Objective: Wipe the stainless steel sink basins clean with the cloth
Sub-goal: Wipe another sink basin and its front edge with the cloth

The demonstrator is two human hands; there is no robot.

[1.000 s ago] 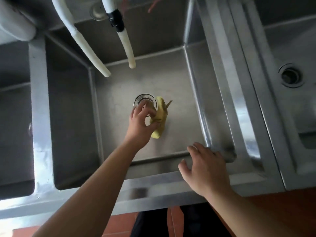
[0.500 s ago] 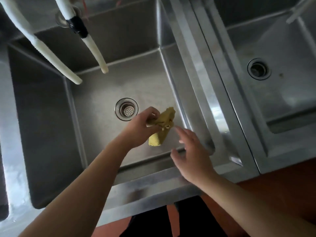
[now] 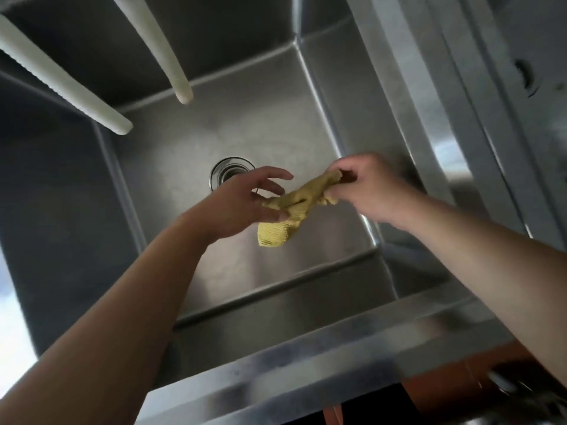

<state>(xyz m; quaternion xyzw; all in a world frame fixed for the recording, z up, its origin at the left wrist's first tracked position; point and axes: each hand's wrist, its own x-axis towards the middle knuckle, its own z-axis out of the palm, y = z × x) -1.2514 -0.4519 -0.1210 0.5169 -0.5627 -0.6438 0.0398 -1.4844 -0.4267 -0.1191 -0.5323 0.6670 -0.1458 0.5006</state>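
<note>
A crumpled yellow cloth (image 3: 294,210) hangs in the air above the floor of the middle steel basin (image 3: 276,124). My right hand (image 3: 368,188) pinches its upper right end. My left hand (image 3: 245,200) is at its lower left end, thumb under the cloth and fingers spread above it. The round drain (image 3: 227,171) shows just behind my left hand, partly hidden by it.
Two white hoses (image 3: 61,84) (image 3: 168,56) hang down over the back of the basin. A steel divider (image 3: 429,118) separates it from a blurred basin at the right with its own drain (image 3: 526,78). The front rim (image 3: 306,357) runs below my arms.
My left hand lifted the cloth off the basin floor near the drain. My right hand left the front rim and took hold of the cloth's other end. The view shifted closer.
</note>
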